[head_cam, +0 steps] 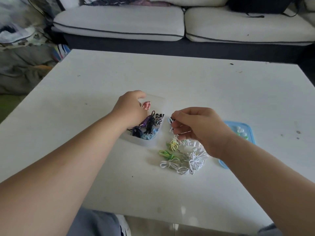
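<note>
Cords on the table, some in a pouch and some loose, with a sofa behind.
The pouch lies mid-table with bundled cords inside it, and the left hand holds its nine o'clock side. A loose heap lies just beside the pouch at five o'clock. The right hand hangs above it, pinching one cord. A tray lies at the heap's two o'clock, and the sofa stands at twelve.

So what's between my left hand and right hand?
Head view: the clear plastic bag of dark coiled cables, gripped by the left hand; the right hand pinches a pale blue cable beside it.
</note>
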A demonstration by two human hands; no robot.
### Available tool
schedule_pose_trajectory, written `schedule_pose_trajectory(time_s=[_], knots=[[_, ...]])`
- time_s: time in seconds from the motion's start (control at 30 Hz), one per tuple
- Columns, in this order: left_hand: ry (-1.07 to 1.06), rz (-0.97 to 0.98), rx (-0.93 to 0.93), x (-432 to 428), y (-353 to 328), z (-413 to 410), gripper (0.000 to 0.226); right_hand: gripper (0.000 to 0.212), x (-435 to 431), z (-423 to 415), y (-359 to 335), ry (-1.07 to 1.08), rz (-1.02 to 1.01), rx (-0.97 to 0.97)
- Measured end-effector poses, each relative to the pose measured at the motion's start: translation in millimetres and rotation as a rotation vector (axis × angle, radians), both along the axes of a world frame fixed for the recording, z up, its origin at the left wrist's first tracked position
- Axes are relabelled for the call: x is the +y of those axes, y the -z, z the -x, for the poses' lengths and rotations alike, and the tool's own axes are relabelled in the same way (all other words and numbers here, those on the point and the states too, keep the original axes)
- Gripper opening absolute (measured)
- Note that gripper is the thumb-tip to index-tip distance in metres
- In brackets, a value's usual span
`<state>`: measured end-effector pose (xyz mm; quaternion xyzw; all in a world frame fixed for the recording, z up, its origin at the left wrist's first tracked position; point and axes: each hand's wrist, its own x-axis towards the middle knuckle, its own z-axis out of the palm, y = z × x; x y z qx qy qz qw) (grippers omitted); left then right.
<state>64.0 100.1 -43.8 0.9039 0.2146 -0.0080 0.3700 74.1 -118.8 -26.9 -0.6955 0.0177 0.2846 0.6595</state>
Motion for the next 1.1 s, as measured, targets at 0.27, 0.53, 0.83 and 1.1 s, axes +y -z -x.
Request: schedule_pose_trajectory(time_s=[0.27, 0.53, 0.83, 1.1], knots=[[0.166, -0.21, -0.105, -23.3, -12.2, 4.2, 0.03, 0.012, -21.9, -13.9, -2.9, 0.063, 0.106, -0.097], [0.795, -0.326, 0.243, -87.9, -10.0, 23.6, 0.022, 0.019, -50.6, -6.7, 4.2, -0.342, 0.565, -0.295], [0.86, -0.455, 0.361, -88.6, 16.4, 35.9, 0.052, 0.024, -62.5, 9.8, 16.2, -0.689, 0.696, -0.351], [0.717, -0.297, 0.081, -114.9, 6.4, 46.0, 0.017, 0.03, -66.9, 5.3, 16.1, -0.674, 0.807, -0.427]])
